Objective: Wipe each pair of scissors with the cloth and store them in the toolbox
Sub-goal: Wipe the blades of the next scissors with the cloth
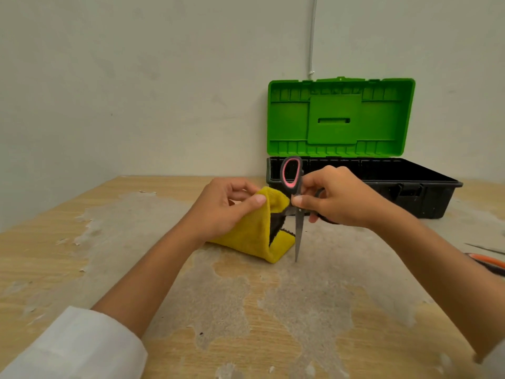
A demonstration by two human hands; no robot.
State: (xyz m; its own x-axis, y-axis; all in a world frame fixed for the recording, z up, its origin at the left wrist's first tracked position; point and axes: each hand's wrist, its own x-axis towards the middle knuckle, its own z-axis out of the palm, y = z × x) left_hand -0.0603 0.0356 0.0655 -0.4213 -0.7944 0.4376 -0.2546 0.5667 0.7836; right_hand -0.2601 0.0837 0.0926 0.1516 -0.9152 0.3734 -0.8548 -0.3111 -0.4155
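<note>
My right hand (337,198) grips a pair of scissors (298,231) with black handles lined in pink, held upright with the blades spread. One blade points straight down, its tip near the table. The other blade reaches left into the yellow cloth (258,231). My left hand (228,209) pinches that cloth at its top fold, thumb on the near side, while the cloth's lower end rests on the table. Behind my hands stands the black toolbox (426,187) with its green lid (340,117) raised upright against the wall.
The worn wooden table (246,310) has patchy grey areas. At its right edge lies another pair of scissors with an orange handle (489,262), partly cut off by the frame. A white cable (312,36) runs down the wall behind the toolbox.
</note>
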